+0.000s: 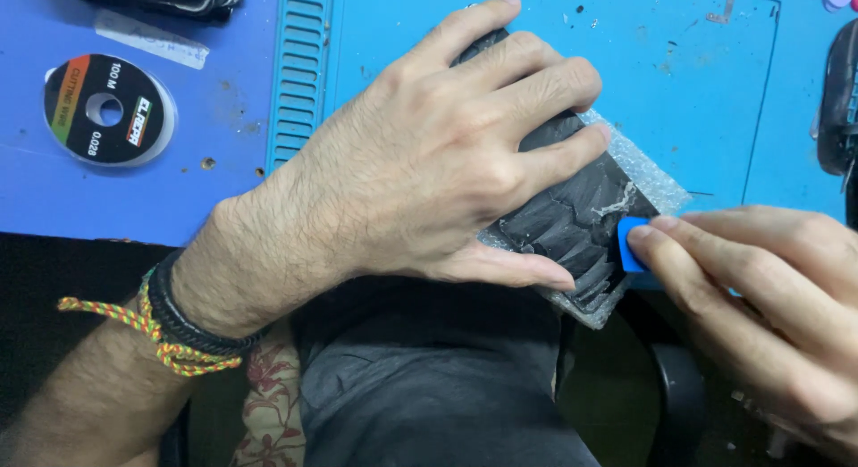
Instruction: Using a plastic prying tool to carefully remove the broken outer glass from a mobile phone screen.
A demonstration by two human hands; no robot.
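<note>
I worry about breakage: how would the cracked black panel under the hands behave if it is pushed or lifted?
The cracked black panel looks fragile: fracture lines cross it. It probably flexes, not staying stiff. It overhangs the blue mat, so without the left hand it might tip.

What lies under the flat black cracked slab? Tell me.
A clear bubble-wrap sheet shows past the flat black cracked slab, over the blue work mat. The left hand covers the rest; the right hand holds a blue pick.
</note>
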